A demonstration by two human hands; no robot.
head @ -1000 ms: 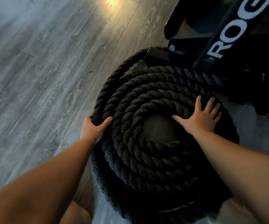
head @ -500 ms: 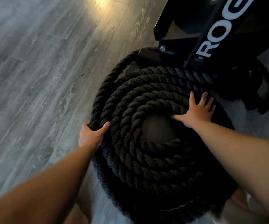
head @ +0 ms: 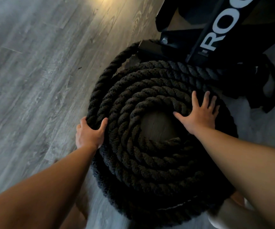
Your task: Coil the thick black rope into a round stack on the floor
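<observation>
The thick black rope (head: 150,166) lies in a round, layered coil on the grey wood floor, with a bare patch of floor showing in its centre. My left hand (head: 88,134) grips the outermost strand at the coil's left edge, thumb over the top and fingers curled round the outside. My right hand (head: 199,113) rests flat on the upper right of the coil, fingers spread and straight. One strand leaves the coil at the upper left and runs up toward the black frame.
A black metal rack base (head: 191,38) with white lettering stands just beyond the coil, touching its far side. More dark rope or strap (head: 274,90) lies at the right. Grey plank floor (head: 34,80) stretches to the left. My knees show at the bottom.
Both hands stay where they were on the coil. The view has shifted slightly, so the rack sits further right and higher in the frame.
</observation>
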